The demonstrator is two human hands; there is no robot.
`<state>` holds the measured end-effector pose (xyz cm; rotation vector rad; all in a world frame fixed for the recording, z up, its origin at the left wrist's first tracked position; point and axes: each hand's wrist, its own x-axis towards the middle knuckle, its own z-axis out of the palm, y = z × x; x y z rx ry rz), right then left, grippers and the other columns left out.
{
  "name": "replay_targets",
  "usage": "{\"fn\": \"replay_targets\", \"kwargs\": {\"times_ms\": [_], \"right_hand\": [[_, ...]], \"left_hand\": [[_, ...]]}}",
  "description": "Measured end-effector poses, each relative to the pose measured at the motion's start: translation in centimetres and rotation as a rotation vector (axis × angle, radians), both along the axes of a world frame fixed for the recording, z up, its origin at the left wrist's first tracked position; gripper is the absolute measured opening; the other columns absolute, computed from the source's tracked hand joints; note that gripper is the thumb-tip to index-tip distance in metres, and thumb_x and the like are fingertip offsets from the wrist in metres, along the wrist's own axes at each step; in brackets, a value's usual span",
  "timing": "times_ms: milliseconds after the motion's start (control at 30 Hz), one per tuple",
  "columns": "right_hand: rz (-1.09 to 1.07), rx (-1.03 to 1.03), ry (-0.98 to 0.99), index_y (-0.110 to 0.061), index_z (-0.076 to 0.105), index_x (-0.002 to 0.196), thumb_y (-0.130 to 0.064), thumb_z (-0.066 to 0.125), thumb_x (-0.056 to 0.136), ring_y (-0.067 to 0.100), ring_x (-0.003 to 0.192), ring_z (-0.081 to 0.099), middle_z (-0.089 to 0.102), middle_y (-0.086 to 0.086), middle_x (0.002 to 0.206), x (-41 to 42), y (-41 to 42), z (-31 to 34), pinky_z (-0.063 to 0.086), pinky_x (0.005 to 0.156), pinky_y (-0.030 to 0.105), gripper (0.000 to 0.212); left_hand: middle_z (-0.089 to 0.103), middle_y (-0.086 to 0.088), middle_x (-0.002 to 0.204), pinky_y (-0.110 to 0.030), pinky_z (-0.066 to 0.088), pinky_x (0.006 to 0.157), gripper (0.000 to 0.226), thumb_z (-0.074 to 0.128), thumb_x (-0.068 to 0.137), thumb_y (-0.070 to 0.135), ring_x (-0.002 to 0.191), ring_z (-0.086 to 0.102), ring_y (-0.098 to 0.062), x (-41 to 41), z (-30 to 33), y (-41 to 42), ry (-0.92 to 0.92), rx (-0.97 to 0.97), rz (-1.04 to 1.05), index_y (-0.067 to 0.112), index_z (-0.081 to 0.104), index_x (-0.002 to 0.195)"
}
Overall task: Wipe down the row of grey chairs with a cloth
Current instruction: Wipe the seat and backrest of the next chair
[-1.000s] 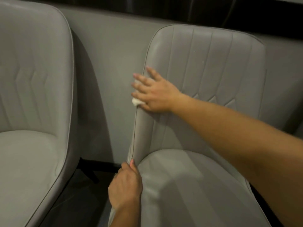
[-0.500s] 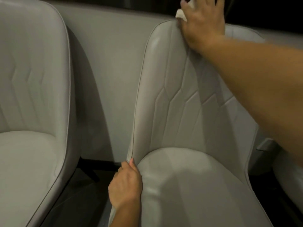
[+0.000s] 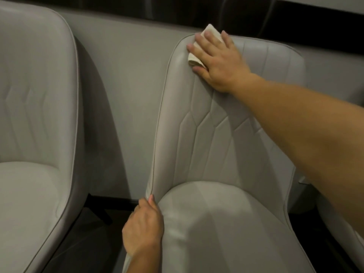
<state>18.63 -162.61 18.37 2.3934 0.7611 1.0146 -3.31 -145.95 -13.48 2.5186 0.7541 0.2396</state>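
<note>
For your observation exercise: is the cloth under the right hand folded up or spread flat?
Folded up. The cloth shows as a small thick pad, its ends poking out above and below the right hand pressing it on the chair back.

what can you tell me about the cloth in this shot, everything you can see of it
The cloth is a small, off-white, folded pad of soft fabric. It lies pressed flat against the upper left corner of the middle chair's backrest, just under its top edge. The right hand covers most of it with spread, fairly straight fingers, so only two bits show: one corner poking up past the fingertips above the chair's rim, and a rolled edge beside the thumb. The left hand is nowhere near it, gripping the chair's side edge low down.
</note>
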Motion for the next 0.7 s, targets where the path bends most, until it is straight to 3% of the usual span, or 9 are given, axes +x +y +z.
{"fn": "replay_targets", "kwargs": {"times_ms": [200, 400, 567, 700], "right_hand": [[-0.034, -0.029, 0.004, -0.035, 0.001, 0.158, -0.06, 0.012, 0.103, 0.025, 0.153, -0.003, 0.003, 0.0, 0.167, -0.1, -3.7, -0.3, 0.003, 0.123, 0.052, 0.062], [-0.131, 0.069, 0.027, -0.035, 0.007, 0.158, -0.063, 0.014, 0.101, 0.026, 0.153, -0.001, 0.007, 0.003, 0.167, -1.2, -9.8, -1.5, 0.002, 0.122, 0.049, 0.063], [-0.217, 0.3, 0.032, -0.031, 0.02, 0.157, -0.06, 0.022, 0.101, 0.035, 0.152, 0.007, 0.014, 0.007, 0.166, -2.1, -13.5, -2.4, 0.004, 0.122, 0.049, 0.063], [-0.182, 0.596, -0.027, -0.018, 0.03, 0.155, -0.052, 0.018, 0.105, 0.036, 0.152, 0.002, 0.019, 0.007, 0.165, -0.9, -9.0, -3.2, -0.001, 0.123, 0.045, 0.062]], "left_hand": [[0.059, 0.003, 0.075, -0.035, 0.053, 0.065, 0.051, 0.008, 0.1, 0.05, 0.065, 0.058, -0.014, 0.0, 0.4, -0.1, -0.001, -0.009, -0.005, 0.023, 0.05, 0.091], [0.059, 0.002, 0.074, -0.033, 0.05, 0.06, 0.058, 0.007, 0.099, 0.049, 0.062, 0.055, -0.018, -0.4, -0.3, -0.1, -0.072, -0.001, -0.032, 0.017, 0.054, 0.093], [0.059, 0.002, 0.072, -0.035, 0.051, 0.06, 0.055, 0.005, 0.098, 0.049, 0.061, 0.056, -0.016, -0.2, -0.3, 0.0, -0.024, 0.002, -0.021, 0.02, 0.05, 0.089], [0.059, 0.003, 0.074, -0.036, 0.052, 0.063, 0.051, 0.007, 0.098, 0.05, 0.065, 0.057, -0.015, 0.2, -0.3, 0.0, -0.011, -0.014, -0.003, 0.023, 0.049, 0.09]]}}
